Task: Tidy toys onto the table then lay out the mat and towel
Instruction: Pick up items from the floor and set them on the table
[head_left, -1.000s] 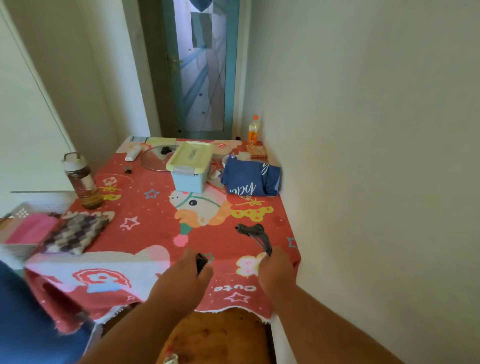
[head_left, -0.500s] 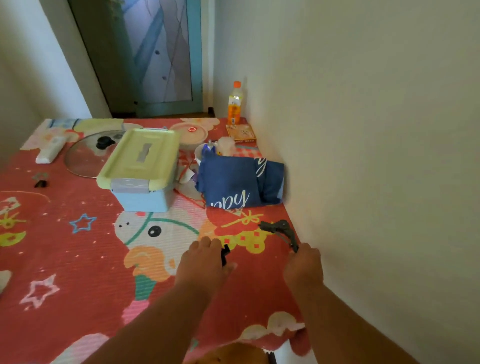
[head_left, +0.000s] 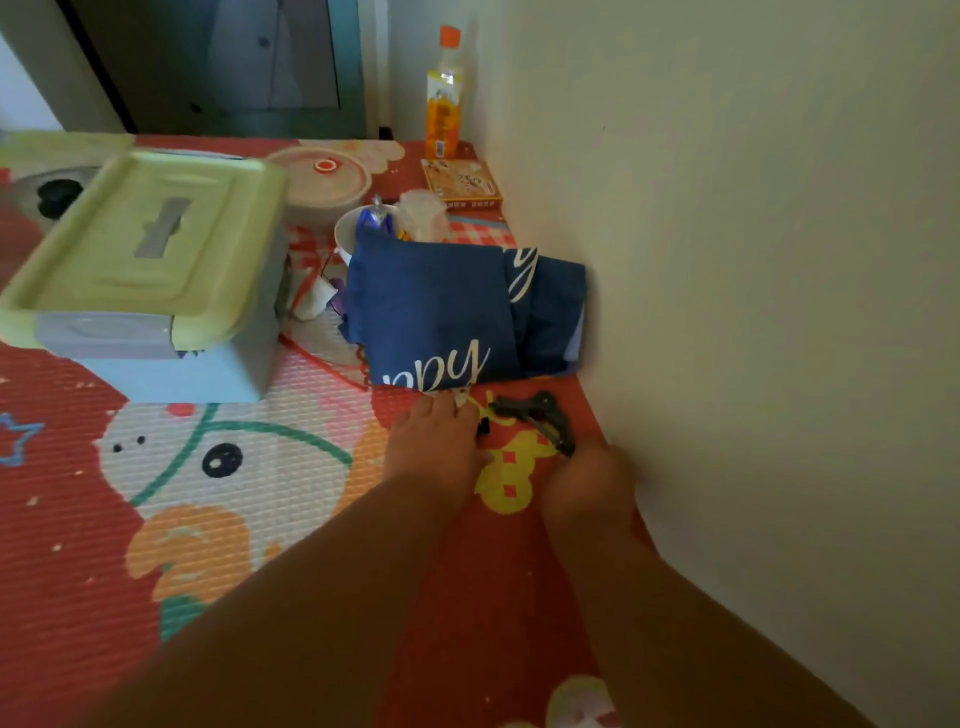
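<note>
Black plastic toy gun (head_left: 540, 418) had travelled farther up the red cartoon-printed mat (head_left: 234, 493), right hand (head_left: 584, 480) gripping it. Left hand (head_left: 436, 447) (beside the folded navy cloth (head_left: 441, 317)) stayed curled over a small black piece (head_left: 484, 427).

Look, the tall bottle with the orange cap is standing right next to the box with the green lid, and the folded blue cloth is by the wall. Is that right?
Not quite. The head view shows the tall bottle with the orange cap standing at the far end of the table against the wall, well apart from the pale blue box with the green lid. The folded blue cloth is indeed by the wall.
</note>
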